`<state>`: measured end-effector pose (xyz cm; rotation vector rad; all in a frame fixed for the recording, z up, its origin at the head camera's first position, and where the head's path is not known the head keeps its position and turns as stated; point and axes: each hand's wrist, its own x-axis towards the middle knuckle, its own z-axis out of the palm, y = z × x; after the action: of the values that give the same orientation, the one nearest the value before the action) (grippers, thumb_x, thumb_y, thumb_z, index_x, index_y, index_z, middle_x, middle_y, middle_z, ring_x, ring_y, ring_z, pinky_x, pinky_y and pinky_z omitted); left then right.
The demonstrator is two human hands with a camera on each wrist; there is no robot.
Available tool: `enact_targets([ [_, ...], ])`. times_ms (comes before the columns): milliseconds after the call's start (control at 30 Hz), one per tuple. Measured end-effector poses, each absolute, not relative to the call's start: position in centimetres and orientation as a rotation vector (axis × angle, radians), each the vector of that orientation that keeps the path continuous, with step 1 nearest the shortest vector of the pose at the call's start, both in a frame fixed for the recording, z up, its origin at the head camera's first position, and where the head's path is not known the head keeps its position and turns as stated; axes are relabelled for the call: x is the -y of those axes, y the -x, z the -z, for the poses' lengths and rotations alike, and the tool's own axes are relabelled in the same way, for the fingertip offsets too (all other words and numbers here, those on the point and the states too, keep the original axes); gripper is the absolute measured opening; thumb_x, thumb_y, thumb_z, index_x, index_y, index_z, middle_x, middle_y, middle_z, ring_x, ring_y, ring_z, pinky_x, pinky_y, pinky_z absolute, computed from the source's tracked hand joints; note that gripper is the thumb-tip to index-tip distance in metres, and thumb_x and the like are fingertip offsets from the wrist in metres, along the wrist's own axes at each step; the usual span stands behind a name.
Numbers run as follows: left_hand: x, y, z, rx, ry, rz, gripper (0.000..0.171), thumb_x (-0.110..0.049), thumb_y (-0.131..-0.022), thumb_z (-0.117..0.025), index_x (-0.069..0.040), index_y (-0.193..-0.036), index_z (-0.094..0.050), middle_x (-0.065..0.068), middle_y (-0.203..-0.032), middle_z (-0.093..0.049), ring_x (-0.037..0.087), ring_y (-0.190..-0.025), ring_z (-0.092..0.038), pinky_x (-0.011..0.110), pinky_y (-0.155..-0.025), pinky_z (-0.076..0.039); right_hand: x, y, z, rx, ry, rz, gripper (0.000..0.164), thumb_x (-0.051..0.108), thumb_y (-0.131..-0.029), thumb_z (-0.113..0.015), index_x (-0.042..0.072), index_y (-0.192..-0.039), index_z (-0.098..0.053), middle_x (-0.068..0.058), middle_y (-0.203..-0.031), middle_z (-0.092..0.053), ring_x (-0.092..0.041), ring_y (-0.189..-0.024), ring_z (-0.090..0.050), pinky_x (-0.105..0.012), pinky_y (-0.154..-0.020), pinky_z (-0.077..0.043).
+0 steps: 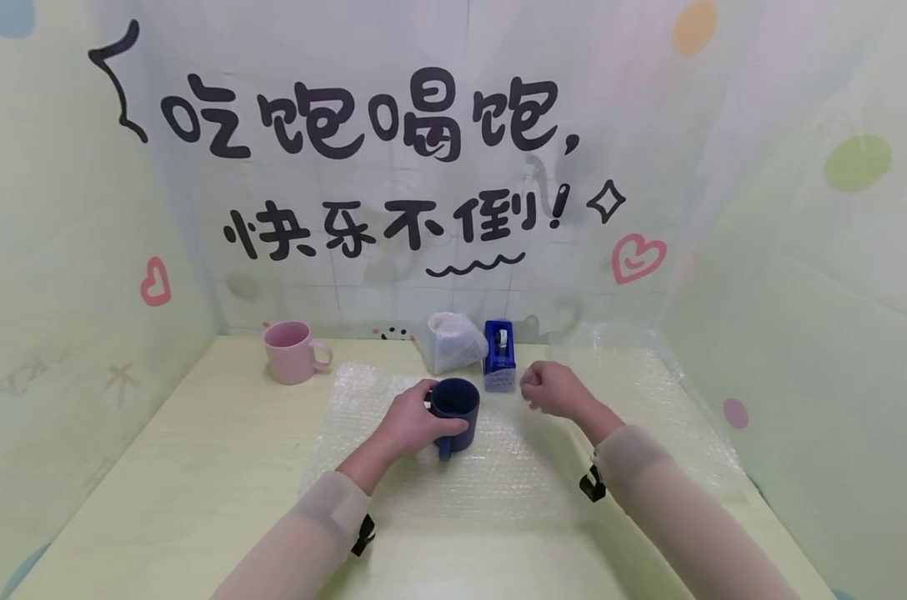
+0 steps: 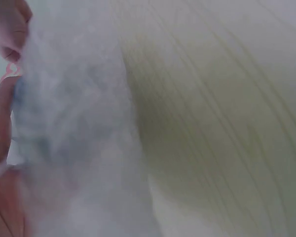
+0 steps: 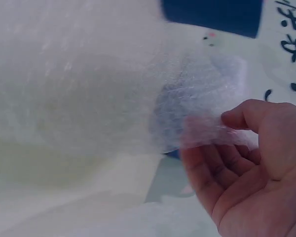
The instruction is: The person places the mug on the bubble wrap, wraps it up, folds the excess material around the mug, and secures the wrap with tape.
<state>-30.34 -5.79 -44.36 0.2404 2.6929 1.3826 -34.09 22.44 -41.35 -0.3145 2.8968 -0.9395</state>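
Upright over the bubble wrap sheet [image 1: 498, 483] stands a dark blue mug [image 1: 461, 417], gripped by my left hand [image 1: 408, 423] with the thumb across its near side. To the right of the mug, my right hand [image 1: 560, 390] pinches the raised edge of the sheet. The right wrist view shows this pinch closely: thumb and fingers of the right hand [image 3: 261, 158] hold the clear wrap [image 3: 89, 74], and part of the blue mug [image 3: 212, 17] appears above. In the left wrist view, wrap [image 2: 84, 108] covers most of the mug.
A pink mug [image 1: 288, 358] stands at the back left of the table [image 1: 191, 467]. Behind the blue mug are a bubble-wrapped bundle [image 1: 455, 343] and a blue tape dispenser [image 1: 500, 343]. More bubble wrap [image 1: 671, 408] lies at the right. Printed curtain-like walls surround the table.
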Motion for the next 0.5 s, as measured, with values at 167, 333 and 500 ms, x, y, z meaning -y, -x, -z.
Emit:
enact_targets([
  [167, 5.7, 30.4, 44.2, -2.694, -0.235, -1.387, 0.089, -0.04, -0.085, -0.095, -0.001, -0.154, -0.055, 0.021, -0.146, -0.068, 0.038, -0.134, -0.066, 0.056, -0.111, -0.057, -20.7, 33.6, 39.1, -2.791, 0.418, 1.12, 0.015, 0.01, -0.104, -0.063, -0.001, -0.11, -0.071, -0.02, -0.105, -0.08, -0.027, -0.086, -0.08, -0.043, -0.077, -0.069],
  [333, 5.8, 30.4, 44.2, -2.687, -0.244, -1.389, 0.088, -0.04, -0.085, -0.095, -0.001, -0.153, -0.056, 0.021, -0.146, -0.068, 0.037, -0.134, -0.066, 0.056, -0.112, -0.057, -18.5, 32.5, 38.0, -2.732, 0.562, 1.103, 0.015, 0.016, -0.106, -0.068, 0.003, -0.11, -0.075, -0.011, -0.1, -0.08, -0.019, -0.082, -0.077, -0.036, -0.074, -0.066],
  [500, 5.8, 30.2, 44.1, -2.688, -0.256, -1.397, 0.083, -0.038, -0.086, -0.095, -0.003, -0.151, -0.058, 0.019, -0.144, -0.07, 0.034, -0.13, -0.068, 0.055, -0.109, -0.058, -17.2, 32.0, 38.2, -2.709, 0.706, 0.928, 0.022, 0.032, -0.107, -0.071, 0.012, -0.114, -0.08, -0.004, -0.097, -0.078, -0.016, -0.083, -0.069, -0.029, -0.072, -0.057],
])
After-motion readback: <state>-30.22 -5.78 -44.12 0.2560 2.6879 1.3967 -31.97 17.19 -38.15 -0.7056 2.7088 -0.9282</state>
